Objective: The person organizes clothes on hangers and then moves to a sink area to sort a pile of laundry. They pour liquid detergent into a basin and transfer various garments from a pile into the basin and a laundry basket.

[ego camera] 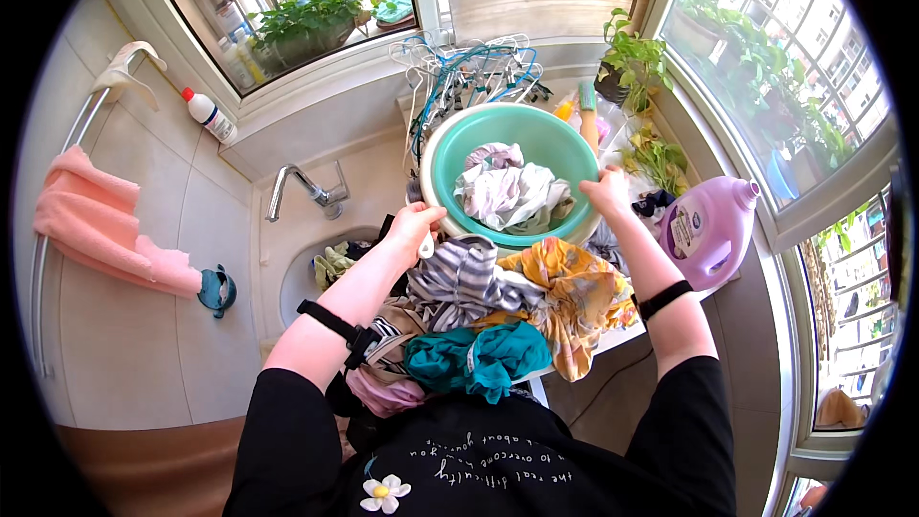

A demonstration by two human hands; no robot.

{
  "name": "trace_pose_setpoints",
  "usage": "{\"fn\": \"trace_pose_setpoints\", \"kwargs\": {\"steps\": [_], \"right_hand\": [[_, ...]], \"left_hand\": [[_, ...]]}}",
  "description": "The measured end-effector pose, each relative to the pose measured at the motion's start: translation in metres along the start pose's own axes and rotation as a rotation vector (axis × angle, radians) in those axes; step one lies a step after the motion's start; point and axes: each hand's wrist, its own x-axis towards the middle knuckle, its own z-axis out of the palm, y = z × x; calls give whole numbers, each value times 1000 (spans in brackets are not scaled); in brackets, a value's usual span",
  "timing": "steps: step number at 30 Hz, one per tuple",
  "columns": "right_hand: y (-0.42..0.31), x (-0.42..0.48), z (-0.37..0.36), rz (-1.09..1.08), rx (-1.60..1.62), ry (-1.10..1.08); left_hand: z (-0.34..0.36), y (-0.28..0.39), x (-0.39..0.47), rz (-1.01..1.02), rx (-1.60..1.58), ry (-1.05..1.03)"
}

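Note:
A green plastic basin (pixel 553 133) with a pale outer rim, seemingly set in a cream basin, holds crumpled white and pale cloth (pixel 513 190). My left hand (pixel 415 230) grips the rim at its left, beside a small white handle. At the right side, my right hand (pixel 609 190) holds the rim with its fingertips. Below the basin, towards my body, lie a grey striped garment (pixel 459 280), a yellow patterned garment (pixel 567 294) and a teal cloth (pixel 477 359). Whether the basin rests on something is hidden.
A sink (pixel 294 280) with dark and light clothes and a chrome faucet (pixel 316 194) are at the left. Clothes hangers (pixel 477 72) and a green-bristled brush (pixel 588 111) lie behind the basin. A purple detergent bottle (pixel 711 230) and potted plants (pixel 632 64) stand at the right.

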Motion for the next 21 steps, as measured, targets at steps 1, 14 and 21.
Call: {"fn": "trace_pose_setpoints", "kwargs": {"steps": [1,14,21], "right_hand": [[0,1,-8,12,193,-20],[69,18,-54,241,970,-123],[78,-4,-13,322,1033,-220]], "left_hand": [[6,8,-10,68,17,8],[-35,96,-168,781,116,263],[-121,52,-277,888,241,492]]}}
